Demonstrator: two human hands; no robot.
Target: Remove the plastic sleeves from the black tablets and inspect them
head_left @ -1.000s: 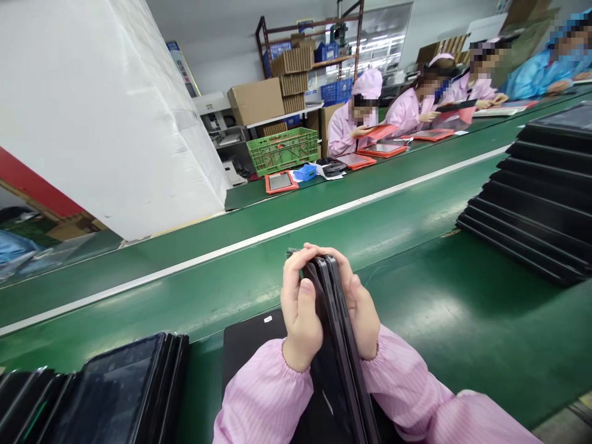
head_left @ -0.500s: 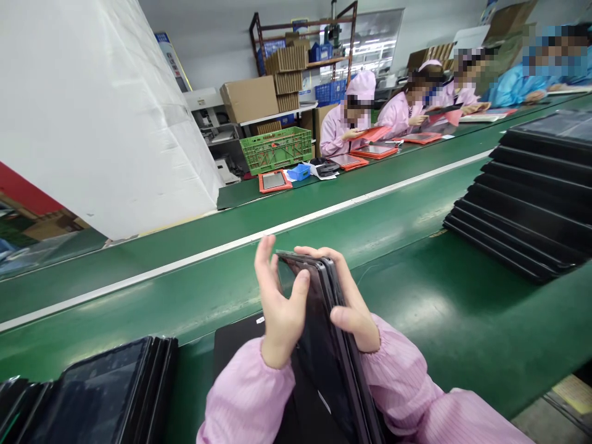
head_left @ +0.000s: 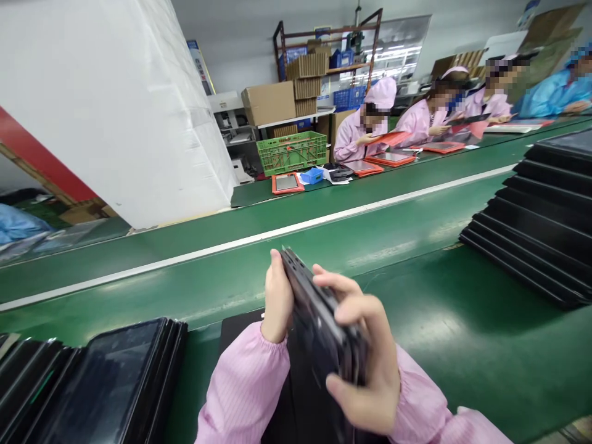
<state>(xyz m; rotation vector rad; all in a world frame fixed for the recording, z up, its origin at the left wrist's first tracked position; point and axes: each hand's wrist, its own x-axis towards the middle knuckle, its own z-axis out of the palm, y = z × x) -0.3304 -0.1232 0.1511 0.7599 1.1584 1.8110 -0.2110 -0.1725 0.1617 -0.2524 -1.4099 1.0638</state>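
Observation:
Two dark tablets, pressed face to face or back to back, stand tilted on edge between my hands. My left hand is wrapped against their far left side, its fingers partly hidden behind them. Round the near right edges curls my right hand, thumb on one side and fingers over the other; it is blurred by motion. Below them a flat black item lies on the green worktop, mostly covered by my arms and the tablets.
Tablets in black frames lean in a row at the left. A tall stack of black tablets rises at the right. Beyond the white strip, several co-workers sit near red-cased tablets, a blue tray and a green crate.
My right hand has slid down to the tablets' near edges. My left hand has closed in against their far side, and the tablets have turned. The view has shifted slightly left.

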